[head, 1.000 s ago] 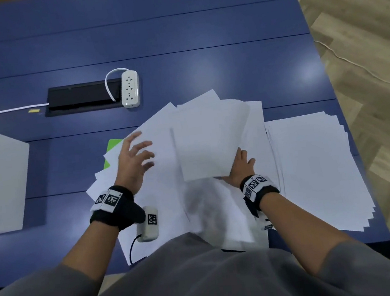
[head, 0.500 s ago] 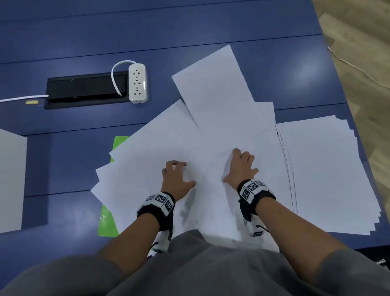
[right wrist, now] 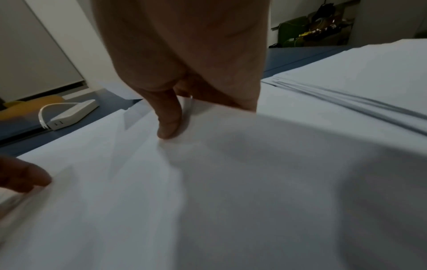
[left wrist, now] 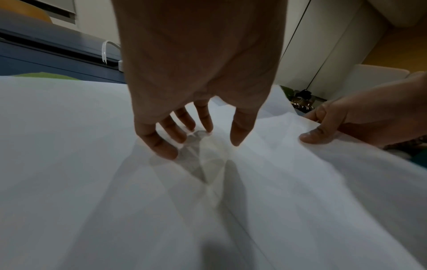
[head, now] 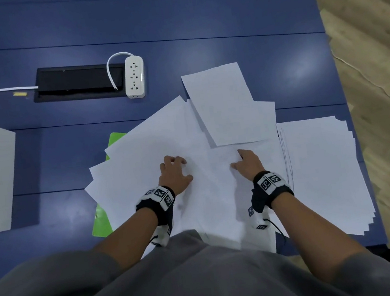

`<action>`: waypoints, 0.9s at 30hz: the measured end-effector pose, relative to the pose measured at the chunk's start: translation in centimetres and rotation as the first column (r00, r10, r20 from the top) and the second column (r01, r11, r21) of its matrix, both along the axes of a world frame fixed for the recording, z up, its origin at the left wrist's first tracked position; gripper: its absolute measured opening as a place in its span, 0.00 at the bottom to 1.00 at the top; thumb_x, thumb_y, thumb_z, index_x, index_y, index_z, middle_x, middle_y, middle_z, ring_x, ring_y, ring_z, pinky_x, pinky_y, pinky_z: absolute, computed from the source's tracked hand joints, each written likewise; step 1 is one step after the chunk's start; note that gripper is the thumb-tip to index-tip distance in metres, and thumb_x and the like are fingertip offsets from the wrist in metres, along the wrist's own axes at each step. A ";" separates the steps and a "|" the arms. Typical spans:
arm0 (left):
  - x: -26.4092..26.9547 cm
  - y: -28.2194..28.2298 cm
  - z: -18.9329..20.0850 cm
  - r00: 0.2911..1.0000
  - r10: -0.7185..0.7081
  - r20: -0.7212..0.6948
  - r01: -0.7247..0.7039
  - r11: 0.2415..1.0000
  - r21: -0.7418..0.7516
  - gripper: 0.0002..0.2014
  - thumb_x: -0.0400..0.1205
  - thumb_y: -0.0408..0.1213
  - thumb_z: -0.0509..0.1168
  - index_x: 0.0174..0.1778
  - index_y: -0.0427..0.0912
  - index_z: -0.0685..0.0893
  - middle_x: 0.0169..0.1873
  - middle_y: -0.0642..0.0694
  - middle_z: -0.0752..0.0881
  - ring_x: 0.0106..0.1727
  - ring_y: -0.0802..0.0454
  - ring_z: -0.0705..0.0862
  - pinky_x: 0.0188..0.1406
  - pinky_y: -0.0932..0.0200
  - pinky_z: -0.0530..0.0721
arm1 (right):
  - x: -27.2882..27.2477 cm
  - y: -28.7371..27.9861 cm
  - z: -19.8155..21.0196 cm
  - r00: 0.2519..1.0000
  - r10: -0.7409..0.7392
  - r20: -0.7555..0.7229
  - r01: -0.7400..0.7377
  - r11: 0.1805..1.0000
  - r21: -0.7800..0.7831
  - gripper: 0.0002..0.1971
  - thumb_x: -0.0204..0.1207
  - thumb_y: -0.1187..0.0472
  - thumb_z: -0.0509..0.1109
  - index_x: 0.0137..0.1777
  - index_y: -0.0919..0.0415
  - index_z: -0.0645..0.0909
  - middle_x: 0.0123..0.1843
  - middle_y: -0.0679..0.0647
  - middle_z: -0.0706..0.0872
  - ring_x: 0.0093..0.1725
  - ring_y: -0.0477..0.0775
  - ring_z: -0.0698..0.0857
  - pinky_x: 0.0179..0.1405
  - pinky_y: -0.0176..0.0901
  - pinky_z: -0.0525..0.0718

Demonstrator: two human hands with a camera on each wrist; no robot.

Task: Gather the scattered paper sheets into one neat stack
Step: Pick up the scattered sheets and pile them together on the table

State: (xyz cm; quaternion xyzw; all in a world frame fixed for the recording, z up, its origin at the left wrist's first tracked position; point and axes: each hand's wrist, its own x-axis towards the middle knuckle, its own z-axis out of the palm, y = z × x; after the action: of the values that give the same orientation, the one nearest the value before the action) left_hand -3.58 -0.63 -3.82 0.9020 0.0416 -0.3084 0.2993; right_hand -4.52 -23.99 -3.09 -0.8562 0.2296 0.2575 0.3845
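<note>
White sheets point(head: 155, 152) – left hand point(head: 174, 175) fingertips press, right hand point(head: 248, 163) pinches

Both hands point(head: 212, 170) down, fingers bent

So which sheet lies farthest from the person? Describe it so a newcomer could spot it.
On the blue table, find the white power strip. Just right of it, one sheet sticks out beyond the loose pile. It alone lies on top, nearly whole, tilted slightly, farther out than every other sheet.
</note>
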 end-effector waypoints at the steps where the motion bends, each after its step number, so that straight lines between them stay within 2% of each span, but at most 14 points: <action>1: 0.0 -0.1 0.1 1.000 -0.003 -0.006 0.003 1.000 0.011 0.22 0.74 0.38 0.68 0.65 0.45 0.74 0.66 0.44 0.64 0.68 0.42 0.65 0.60 0.45 0.78 | 0.0 -0.2 0.3 1.000 0.020 0.009 -0.020 1.000 0.011 0.11 0.73 0.66 0.69 0.55 0.65 0.83 0.54 0.60 0.87 0.54 0.61 0.84 0.54 0.47 0.81; 4: 0.1 -0.2 0.3 1.000 0.023 -0.015 -0.022 0.999 0.034 0.24 0.74 0.38 0.69 0.66 0.44 0.72 0.65 0.43 0.64 0.68 0.42 0.64 0.58 0.43 0.79 | 0.1 -0.9 1.2 0.996 0.049 0.070 -0.051 0.998 0.037 0.17 0.75 0.69 0.69 0.64 0.63 0.82 0.59 0.57 0.86 0.59 0.57 0.83 0.56 0.39 0.76; 6: 0.1 -0.2 0.5 0.998 0.062 -0.005 -0.062 0.997 0.045 0.27 0.74 0.38 0.69 0.68 0.43 0.68 0.66 0.43 0.63 0.68 0.41 0.64 0.57 0.44 0.78 | 0.0 -1.5 1.7 0.991 0.012 0.133 -0.024 0.996 0.091 0.19 0.75 0.72 0.68 0.66 0.64 0.82 0.59 0.56 0.86 0.59 0.56 0.84 0.58 0.39 0.77; 8: 0.1 -0.2 0.7 0.989 0.146 0.017 -0.147 0.989 0.012 0.32 0.73 0.38 0.70 0.71 0.43 0.64 0.66 0.42 0.62 0.68 0.40 0.64 0.59 0.44 0.76 | -0.3 -2.0 2.5 0.981 -0.034 0.192 0.001 0.986 0.168 0.18 0.76 0.74 0.67 0.65 0.64 0.83 0.56 0.54 0.87 0.56 0.54 0.85 0.57 0.41 0.79; 10: 0.2 -0.3 1.0 0.960 0.277 0.042 -0.272 0.958 -0.092 0.37 0.72 0.37 0.73 0.74 0.42 0.61 0.67 0.41 0.63 0.68 0.41 0.63 0.62 0.48 0.71 | -0.5 -2.5 3.4 0.967 -0.077 0.242 0.020 0.973 0.229 0.15 0.76 0.75 0.67 0.60 0.63 0.85 0.51 0.52 0.88 0.49 0.51 0.86 0.52 0.42 0.81; 12: 0.3 -0.2 1.3 0.908 0.419 -0.009 -0.405 0.873 -0.272 0.41 0.72 0.38 0.76 0.76 0.41 0.59 0.67 0.44 0.65 0.68 0.43 0.66 0.66 0.50 0.71 | -0.6 -2.8 4.1 0.951 -0.167 0.259 0.087 0.951 0.296 0.13 0.76 0.75 0.67 0.54 0.61 0.86 0.47 0.55 0.89 0.44 0.51 0.86 0.47 0.43 0.82; 14: 0.3 0.0 1.9 0.843 0.504 -0.187 -0.525 0.700 -0.484 0.45 0.71 0.45 0.78 0.77 0.45 0.57 0.68 0.46 0.71 0.67 0.46 0.74 0.61 0.52 0.77 | -0.6 -3.1 4.5 0.929 -0.279 0.243 0.175 0.910 0.376 0.13 0.76 0.76 0.67 0.50 0.58 0.86 0.46 0.53 0.90 0.44 0.52 0.88 0.49 0.46 0.85; 15: 0.2 0.2 2.3 0.829 0.482 -0.285 -0.551 0.613 -0.566 0.45 0.69 0.49 0.78 0.77 0.47 0.59 0.68 0.47 0.75 0.66 0.47 0.78 0.58 0.53 0.80 | -0.7 -3.2 4.5 0.918 -0.322 0.233 0.205 0.886 0.416 0.14 0.76 0.76 0.68 0.49 0.56 0.86 0.44 0.50 0.91 0.44 0.52 0.89 0.50 0.48 0.86; 16: 0.0 0.3 2.7 0.838 0.423 -0.345 -0.542 0.565 -0.622 0.44 0.67 0.51 0.78 0.76 0.48 0.63 0.67 0.46 0.80 0.66 0.47 0.81 0.57 0.53 0.82 | -0.7 -3.1 4.7 0.909 -0.352 0.224 0.222 0.863 0.454 0.14 0.76 0.76 0.68 0.48 0.55 0.86 0.43 0.47 0.91 0.44 0.53 0.89 0.51 0.48 0.87; 18: -0.3 0.3 3.7 0.870 0.321 -0.375 -0.492 0.514 -0.702 0.34 0.68 0.50 0.77 0.70 0.47 0.75 0.62 0.47 0.86 0.64 0.47 0.84 0.60 0.50 0.84 | -0.6 -2.7 4.9 0.901 -0.382 0.205 0.228 0.819 0.526 0.14 0.76 0.76 0.68 0.50 0.55 0.87 0.45 0.48 0.92 0.47 0.54 0.90 0.52 0.48 0.87; 20: -0.6 0.3 4.3 0.855 0.323 -0.406 -0.517 0.471 -0.715 0.25 0.69 0.45 0.77 0.62 0.44 0.83 0.58 0.45 0.89 0.59 0.45 0.87 0.60 0.48 0.84 | -0.4 -1.7 5.1 0.907 -0.377 0.187 0.211 0.792 0.573 0.13 0.76 0.75 0.69 0.52 0.58 0.86 0.48 0.52 0.91 0.48 0.56 0.90 0.52 0.48 0.88; 22: -0.6 0.5 4.5 0.818 0.388 -0.424 -0.569 0.442 -0.694 0.16 0.74 0.39 0.75 0.56 0.41 0.86 0.54 0.42 0.90 0.55 0.43 0.88 0.57 0.46 0.85 | 0.0 -0.7 5.1 0.924 -0.345 0.167 0.188 0.788 0.587 0.11 0.76 0.73 0.69 0.54 0.60 0.85 0.50 0.56 0.91 0.48 0.56 0.90 0.52 0.48 0.88; 24: -0.4 1.0 4.3 0.799 0.443 -0.406 -0.590 0.451 -0.670 0.11 0.78 0.34 0.72 0.55 0.39 0.87 0.53 0.40 0.90 0.53 0.41 0.89 0.56 0.45 0.86 | 0.6 0.3 4.8 0.940 -0.307 0.150 0.171 0.803 0.571 0.10 0.76 0.72 0.70 0.55 0.61 0.85 0.51 0.58 0.90 0.48 0.57 0.89 0.52 0.49 0.88; 27: -0.1 2.1 4.0 0.795 0.489 -0.358 -0.591 0.494 -0.638 0.11 0.78 0.33 0.71 0.55 0.36 0.86 0.52 0.39 0.90 0.51 0.42 0.89 0.52 0.48 0.86 | 2.1 0.8 3.8 0.963 -0.217 0.161 0.111 0.861 0.497 0.14 0.75 0.76 0.67 0.53 0.59 0.85 0.49 0.57 0.90 0.47 0.56 0.88 0.49 0.46 0.86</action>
State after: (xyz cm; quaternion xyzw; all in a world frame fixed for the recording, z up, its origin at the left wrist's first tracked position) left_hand -3.67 1.49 0.17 0.6267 0.2164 -0.2470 0.7067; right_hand -2.38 -23.15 0.76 -0.7324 0.1883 0.1805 0.6289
